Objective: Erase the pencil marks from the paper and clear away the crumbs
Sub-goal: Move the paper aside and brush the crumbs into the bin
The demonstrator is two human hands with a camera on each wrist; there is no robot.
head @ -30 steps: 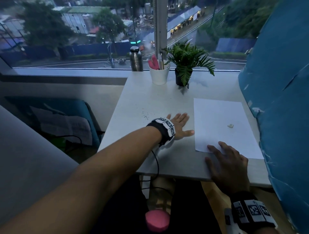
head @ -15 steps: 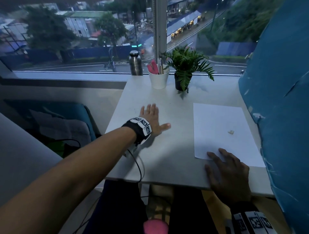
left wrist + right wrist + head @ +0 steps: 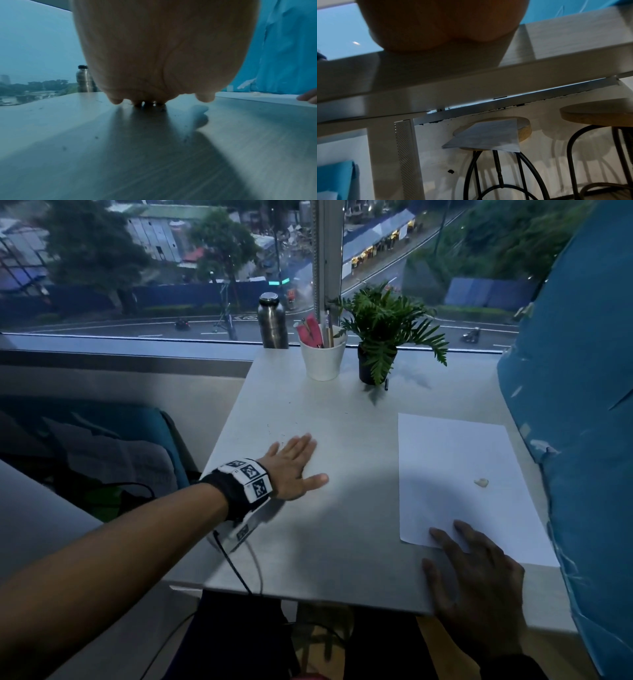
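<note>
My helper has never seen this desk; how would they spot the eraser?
Find the white paper lying on the table's right side, its near corner under the right hand. The eraser is the small whitish lump lying alone on the sheet, the only thing on the sheet besides the fingertips.

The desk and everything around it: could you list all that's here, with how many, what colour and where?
table: 1, white, by the window
paper: 1 sheet, white, right side of table
eraser: 1, whitish, lying on the paper
crumbs: a few dark specks, on the table beyond the left fingers
cup: 1, white, back of table, holding pink items and pencils
plant: 1, green in a dark pot, right of the cup
bottle: 1, steel, on the sill
stools: 2, wooden tops, under the table
left hand: flat on the table, left of the paper
right hand: fingers on the paper's near edge
</note>
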